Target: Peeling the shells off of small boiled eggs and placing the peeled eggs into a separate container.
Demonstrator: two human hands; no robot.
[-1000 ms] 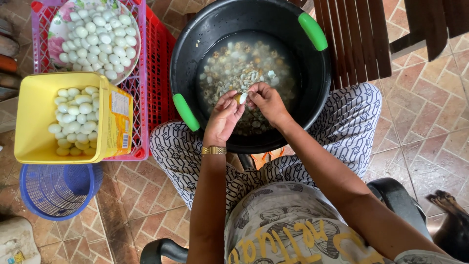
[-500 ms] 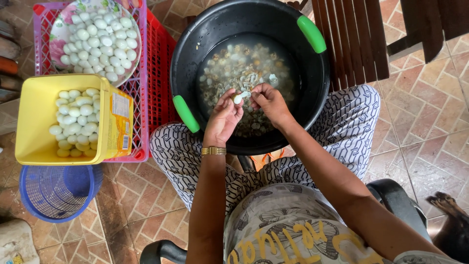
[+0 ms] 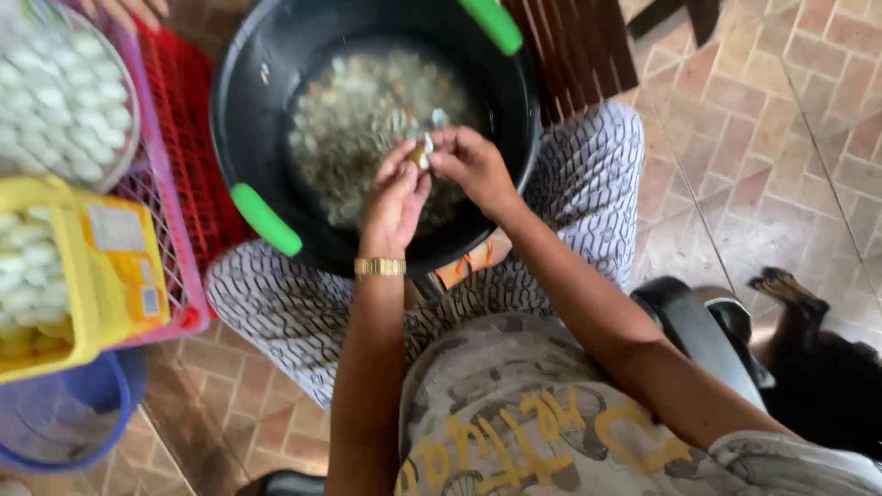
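Both my hands meet over a large black tub (image 3: 266,119) with green handles, filled with water and many small speckled eggs. My left hand (image 3: 393,197), with a gold watch at the wrist, and my right hand (image 3: 470,163) pinch one small egg (image 3: 421,152) between their fingertips, its shell partly broken. The tub rests between my knees, on patterned trousers.
To the left, a yellow container (image 3: 83,276) and a round sieve (image 3: 64,92) hold peeled white eggs, sitting in a pink and a red crate (image 3: 188,174). A blue basket (image 3: 64,422) lies below. A dark animal (image 3: 818,367) lies at the right on the tiled floor.
The camera has tilted and shifted left, so the view looks closer. My hands stay together over the tub, still working the small egg between the fingertips.
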